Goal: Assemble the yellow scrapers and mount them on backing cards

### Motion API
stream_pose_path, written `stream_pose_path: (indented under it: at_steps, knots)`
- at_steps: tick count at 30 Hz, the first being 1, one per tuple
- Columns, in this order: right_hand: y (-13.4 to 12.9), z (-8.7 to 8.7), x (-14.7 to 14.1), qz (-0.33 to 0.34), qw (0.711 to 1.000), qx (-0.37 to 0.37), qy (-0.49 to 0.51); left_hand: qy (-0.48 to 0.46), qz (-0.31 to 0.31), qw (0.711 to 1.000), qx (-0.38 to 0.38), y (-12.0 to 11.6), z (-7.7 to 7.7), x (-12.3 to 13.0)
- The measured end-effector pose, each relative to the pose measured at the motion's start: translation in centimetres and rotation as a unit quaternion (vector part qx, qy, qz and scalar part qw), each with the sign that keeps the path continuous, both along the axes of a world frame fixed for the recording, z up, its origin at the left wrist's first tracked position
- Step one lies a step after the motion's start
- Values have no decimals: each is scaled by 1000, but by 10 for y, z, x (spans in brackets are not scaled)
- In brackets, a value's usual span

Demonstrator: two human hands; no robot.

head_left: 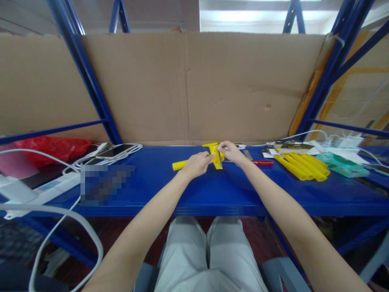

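Note:
In the middle of the blue table, my left hand [198, 165] is closed around a yellow plastic scraper [216, 161]. The scraper's round handle sticks out to the left beneath my fingers, and its wide head faces right. A thin metal strip [220, 159] lies along the head's right edge. My right hand [230, 152] is pinched at the upper right of the head, by this strip. What sits between its fingertips is too small to make out. Just right of that hand lie a red-handled tool [263, 162] and a flat grey metal piece [248, 155].
Several yellow tubes [302, 165] lie on the right, beside a green plastic packet [343, 164]. On the left are a phone [117, 151], white cables, a power strip [57, 186] and a red bag [54, 150]. Cardboard [188, 89] walls the back between blue posts.

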State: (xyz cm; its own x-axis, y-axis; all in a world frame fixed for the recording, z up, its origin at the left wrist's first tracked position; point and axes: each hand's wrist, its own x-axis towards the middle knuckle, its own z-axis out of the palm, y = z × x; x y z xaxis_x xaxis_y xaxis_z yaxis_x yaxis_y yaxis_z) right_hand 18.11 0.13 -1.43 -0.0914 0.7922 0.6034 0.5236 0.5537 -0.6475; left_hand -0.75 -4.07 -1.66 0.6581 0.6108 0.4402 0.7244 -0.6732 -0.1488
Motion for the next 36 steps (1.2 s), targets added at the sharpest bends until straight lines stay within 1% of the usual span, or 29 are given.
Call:
stream_pose_path:
  at_steps: [3, 6, 10, 19, 23, 28, 31, 33, 36]
  knots:
    - [-2, 1, -1, -9, 999, 13, -28, 12, 4, 1000, -2, -1, 0, 1]
    - [-7, 2, -4, -12, 999, -5, -40, 21, 5, 1000, -4, -3, 0, 2]
    - [-11, 3, -10, 3, 999, -33, -34, 29, 8, 1000, -7, -5, 1, 3]
    - [-6, -3, -10, 19, 999, -46, 5, 41, 13, 999, -6, -7, 1, 4]
    - [-6, -3, -10, 21, 998, -59, 13, 43, 15, 999, -12, -8, 2, 5]
    - [-7, -3, -15, 11, 995, -86, 50, 45, 19, 999, -10, -8, 2, 5]
    - [-5, -7, -19, 8, 994, -81, 76, 49, 21, 999, -10, -9, 3, 5]
    - [-3, -10, -21, 3, 992, -77, 105, 50, 23, 998, -11, -9, 3, 5]
    - [-2, -10, -25, -14, 982, -94, 164, 38, 21, 999, -12, -8, 3, 5]
